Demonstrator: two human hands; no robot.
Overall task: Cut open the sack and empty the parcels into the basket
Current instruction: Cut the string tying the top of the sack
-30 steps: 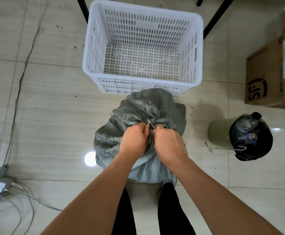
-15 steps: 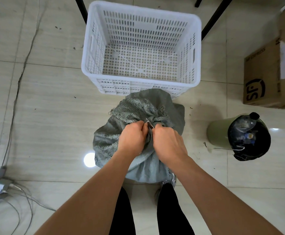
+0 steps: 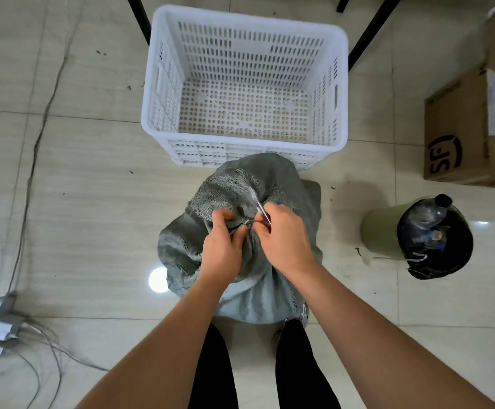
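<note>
The empty basket (image 3: pixel 244 84) stands just beyond the grey sack (image 3: pixel 270 278) on the floor. The gathered neck is clenched by the left hand (image 3: pixel 222 246); scissors (image 3: pixel 259 206) are gripped by the right hand (image 3: pixel 284 237). Fabric should be held taut, blades kept off fingers.

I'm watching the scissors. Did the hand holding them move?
Yes. The right hand with the scissors shifted slightly right, away from the left hand, with the blades now reaching further over the sack toward the basket.

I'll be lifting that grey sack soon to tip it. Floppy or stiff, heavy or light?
The grey sack is probably floppy: its woven cloth bunches and folds under the left hand. It bulges full, so likely weighty. It may sag and shift when raised over the basket.
</note>
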